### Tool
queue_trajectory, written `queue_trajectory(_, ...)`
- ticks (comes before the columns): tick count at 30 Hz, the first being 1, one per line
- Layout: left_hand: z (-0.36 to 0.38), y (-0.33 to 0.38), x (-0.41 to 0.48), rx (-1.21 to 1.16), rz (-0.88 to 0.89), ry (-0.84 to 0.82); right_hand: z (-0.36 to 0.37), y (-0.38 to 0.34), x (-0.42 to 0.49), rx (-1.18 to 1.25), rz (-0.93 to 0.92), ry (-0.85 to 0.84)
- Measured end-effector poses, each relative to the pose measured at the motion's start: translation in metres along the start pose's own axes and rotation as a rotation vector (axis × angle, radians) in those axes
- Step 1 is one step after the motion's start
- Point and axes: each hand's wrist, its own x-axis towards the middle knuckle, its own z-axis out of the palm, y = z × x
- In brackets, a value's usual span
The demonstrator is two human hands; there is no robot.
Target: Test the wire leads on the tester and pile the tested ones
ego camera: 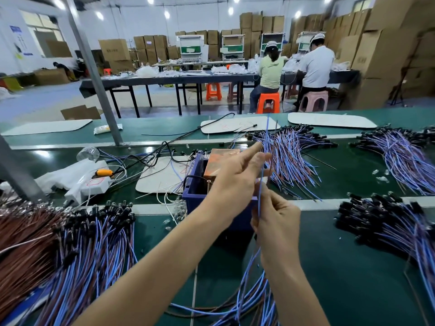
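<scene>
My left hand (235, 177) pinches a thin blue wire lead (264, 142) between thumb and forefinger above the tester (220, 165), a blue box with a copper-coloured top. Just below it, my right hand (275, 217) grips the same lead lower down, and the lead's top end sticks up past both hands. More blue and brown leads trail from under my right wrist toward the near edge. The tester's right side is hidden behind my hands.
Piles of blue and brown leads with black ends lie at near left (89, 243), behind the tester (292, 151), far right (400, 156) and near right (386, 222). A white power strip (91, 184) and cables sit left. A grey post (98, 74) rises at left.
</scene>
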Motion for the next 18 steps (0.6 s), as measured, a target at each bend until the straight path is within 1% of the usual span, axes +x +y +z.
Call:
queue_trajectory(2, 0.001, -0.004, 0.001, -0.027, 0.038, 0.003, -0.005, 0.002, 0.0, -0.077, -0.009, 0.005)
queue_trajectory(4, 0.003, -0.007, -0.001, -0.053, 0.082, 0.035, -0.009, 0.006, -0.001, -0.131, -0.014, -0.03)
queue_trajectory(7, 0.003, -0.013, -0.004, -0.095, 0.123, 0.074, -0.013, 0.01, -0.004, -0.171, -0.013, -0.042)
queue_trajectory(9, 0.001, -0.017, -0.006, -0.07, 0.138, 0.088, -0.016, 0.011, -0.006, -0.165, 0.019, -0.041)
queue_trajectory(11, -0.002, -0.022, -0.007, -0.056, 0.118, 0.085, -0.021, 0.007, -0.007, -0.075, 0.054, -0.049)
queue_trajectory(14, -0.006, -0.032, -0.01, -0.007, 0.042, 0.007, -0.028, 0.0, -0.003, 0.008, 0.004, -0.067)
queue_trajectory(16, -0.009, -0.04, -0.013, 0.011, -0.011, -0.066, -0.028, -0.001, 0.0, 0.0, -0.035, -0.054)
queue_trajectory(18, -0.011, -0.046, -0.016, 0.038, -0.049, -0.125, -0.026, 0.002, 0.002, -0.025, -0.023, -0.02)
